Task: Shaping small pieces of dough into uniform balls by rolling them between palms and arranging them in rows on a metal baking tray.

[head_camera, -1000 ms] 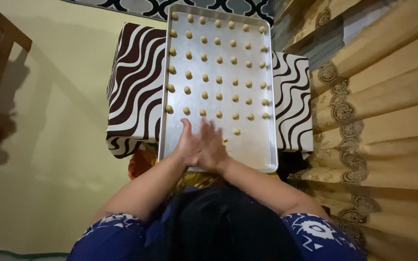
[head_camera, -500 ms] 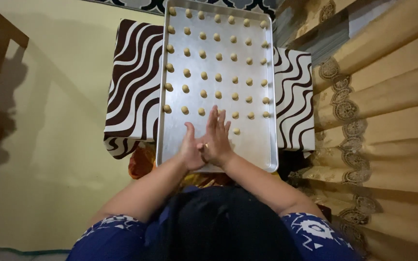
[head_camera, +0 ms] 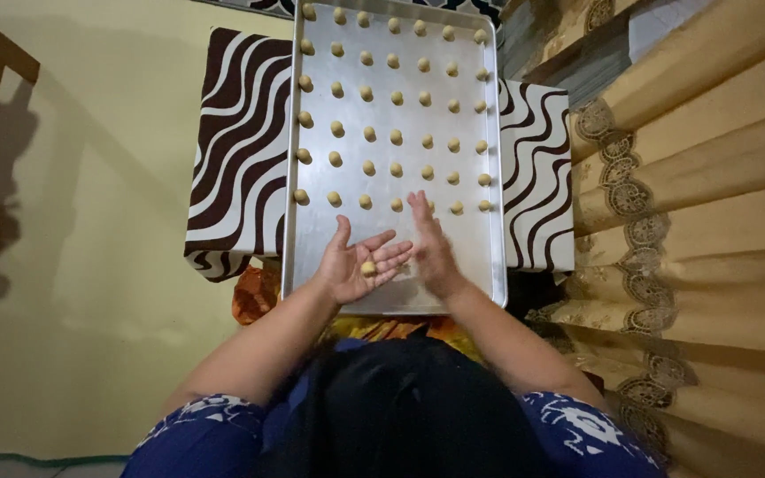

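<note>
Left hand: the left hand [head_camera: 360, 264] is lying palm up with the fingers spread wide and loose, not gripping anything, just cradling a small dough ball [head_camera: 368, 267] that's sitting in the middle of the palm.
Right hand: the right hand [head_camera: 431, 243] is standing on its edge right beside the left, fingers straight and held together, pointing away from the body. It isn't holding anything; its palm is facing the left hand's fingertips, looks like almost touching.
Dough ball: small, round, pale yellowish, looking smooth and a bit matte.
Tray: both hands are hovering over the near bare end of a rectangular metal baking tray [head_camera: 312, 257], dull silver with a raised rim.
Rows: lots of the same little dough balls [head_camera: 397, 137] are sitting on the tray in neat rows, spaced apart, filling the far part.
Cloth: the tray is resting on something covered in a brown and white wavy-striped cloth [head_camera: 236, 150].
Arms: both forearms are reaching forward from blue patterned sleeves [head_camera: 210, 425], angling in toward each other.
Side: beige folded curtains with ornate trim [head_camera: 692, 204] are hanging along the right.
</note>
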